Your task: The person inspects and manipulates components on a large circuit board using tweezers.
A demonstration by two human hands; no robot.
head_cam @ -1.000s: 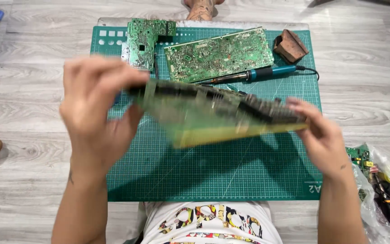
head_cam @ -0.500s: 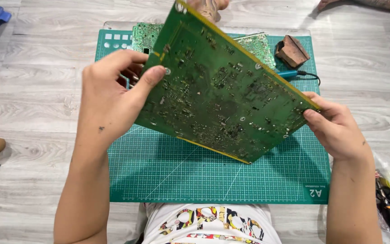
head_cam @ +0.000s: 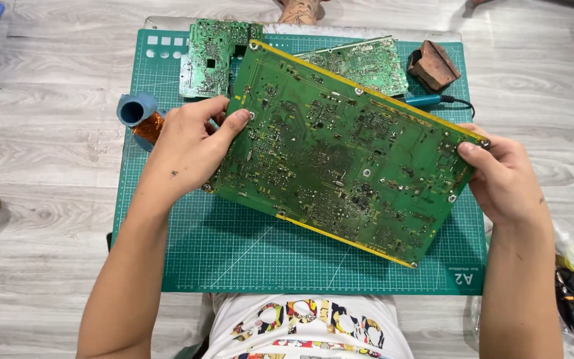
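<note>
A large green circuit board [head_cam: 347,149] with yellow edge strips is held tilted above the green cutting mat [head_cam: 234,259], solder side up, spanning most of the mat's width. The left hand [head_cam: 191,149] grips the board's left edge, its fingers [head_cam: 237,121] clamped on it with the thumb pressed on top near a screw hole. The right hand [head_cam: 503,179] holds the board's right corner, its fingers closed on the edge, thumb on the upper face. Behind the board, at the far side of the mat, lie a smaller green circuit board [head_cam: 210,56] and a second green board [head_cam: 367,63] partly hidden by the held one. A brown sponge block [head_cam: 433,64] sits at the mat's far right corner, and the blue handle of a soldering iron [head_cam: 430,101] shows just beside the board's upper edge. A blue roll of amber tape [head_cam: 139,114] rests at the mat's left edge, near the left hand. The mat lies on a grey wooden floor [head_cam: 48,166]
</note>
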